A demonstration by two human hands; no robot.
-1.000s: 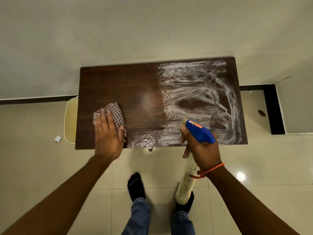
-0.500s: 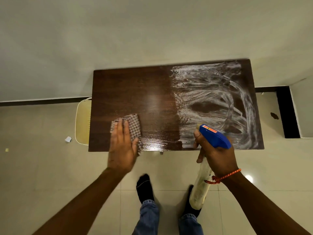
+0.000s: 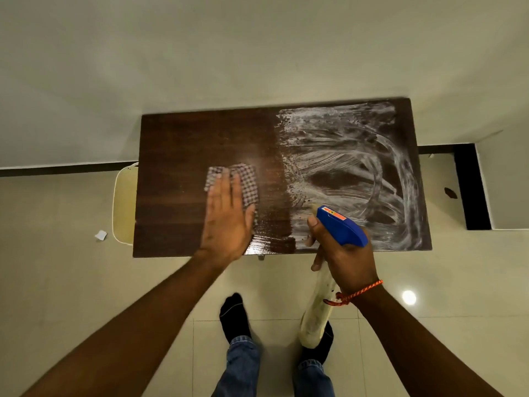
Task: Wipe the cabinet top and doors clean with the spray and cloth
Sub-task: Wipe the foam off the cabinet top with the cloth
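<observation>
left hand [image 3: 226, 224] flat, fingers spread; right hand [image 3: 347, 260] fisted.

A pale tiled floor [image 3: 71, 282] spreads below a plain off-white wall [image 3: 229, 53], with a dark skirting strip [image 3: 65, 169] where they meet. A cream chair seat [image 3: 124, 202] pokes out on the left, a scrap of white paper [image 3: 100, 235] just beside it. 2 black socks [image 3: 234, 316] and blue jeans [image 3: 243, 365] show at the bottom, and a ceiling light's glare [image 3: 408, 297] shines on the tiles to the right.
</observation>
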